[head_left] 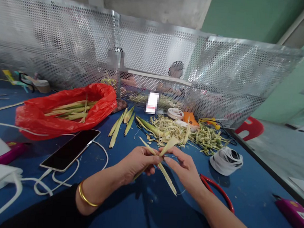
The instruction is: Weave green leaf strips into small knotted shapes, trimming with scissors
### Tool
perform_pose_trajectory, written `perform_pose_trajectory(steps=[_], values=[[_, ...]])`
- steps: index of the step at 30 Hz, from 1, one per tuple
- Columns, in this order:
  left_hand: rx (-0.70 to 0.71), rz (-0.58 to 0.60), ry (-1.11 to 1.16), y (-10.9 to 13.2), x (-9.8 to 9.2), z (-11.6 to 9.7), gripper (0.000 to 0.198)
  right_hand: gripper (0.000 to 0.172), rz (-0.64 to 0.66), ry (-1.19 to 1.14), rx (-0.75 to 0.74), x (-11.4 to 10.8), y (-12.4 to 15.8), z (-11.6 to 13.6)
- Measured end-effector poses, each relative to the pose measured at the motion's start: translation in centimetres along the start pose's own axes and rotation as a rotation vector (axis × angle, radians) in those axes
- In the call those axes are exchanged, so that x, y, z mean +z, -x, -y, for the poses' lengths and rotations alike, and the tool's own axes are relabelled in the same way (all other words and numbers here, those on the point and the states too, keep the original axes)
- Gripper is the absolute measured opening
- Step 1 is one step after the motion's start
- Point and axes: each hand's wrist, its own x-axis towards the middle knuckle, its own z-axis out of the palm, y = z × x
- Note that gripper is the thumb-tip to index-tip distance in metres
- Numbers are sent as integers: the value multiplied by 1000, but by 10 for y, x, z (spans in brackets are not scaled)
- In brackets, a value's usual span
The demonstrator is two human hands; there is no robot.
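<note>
My left hand (139, 162) pinches two crossed pale yellow-green leaf strips (168, 179), like dried husk, in front of me. From the other side, the thumb and fingers of my right hand (183, 165) close on the same strips near where they cross. One long end points down to the right; a wider end sticks up above the fingers. Just beyond my hands lies a heap of shredded leaf scraps (171, 129). Several whole leaf pieces (118, 129) lie to the left of it. Exactly how the strips join is hidden by my fingers.
A red plastic bag (33, 117) holding more leaves sits at left, beside a phone (71, 150) with a white cable. At right are a roll of white cord (225, 161), red-handled scissors (219, 191) and a purple tool (295, 215). A perforated metal screen (152, 47) stands behind; people sit beyond it.
</note>
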Motion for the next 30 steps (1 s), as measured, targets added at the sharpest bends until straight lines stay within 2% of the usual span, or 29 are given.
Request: perform_pose_trajectory(steps=[2, 5, 11, 14, 18, 21, 23, 25, 30], values=[[-20, -10, -42, 1, 2, 1, 24, 16, -40, -59, 68, 1, 1, 1], [-48, -6, -126, 3, 5, 2, 25, 14, -131, -16, 128, 5, 4, -3], [-98, 43, -166, 4, 7, 6, 19, 18, -199, 123, 99, 10, 7, -12], [-94, -11, -118, 2, 5, 7, 25, 20, -181, 111, 133, 6, 3, -11], [-83, -54, 29, -1, 1, 4, 36, 32, -130, 0, 201, -6, -3, -5], [-43, -76, 74, -1, -1, 1, 35, 32, -11, 131, 230, -9, -1, -1], [-31, -129, 61, -1, 0, 0, 29, 28, 31, 329, 200, -7, 3, 0], [-19, -181, 43, -1, 2, 1, 24, 28, 19, 493, 118, -3, 7, 0], [37, -254, 31, -2, 7, 4, 8, 27, 42, 608, -91, 5, 14, 1]])
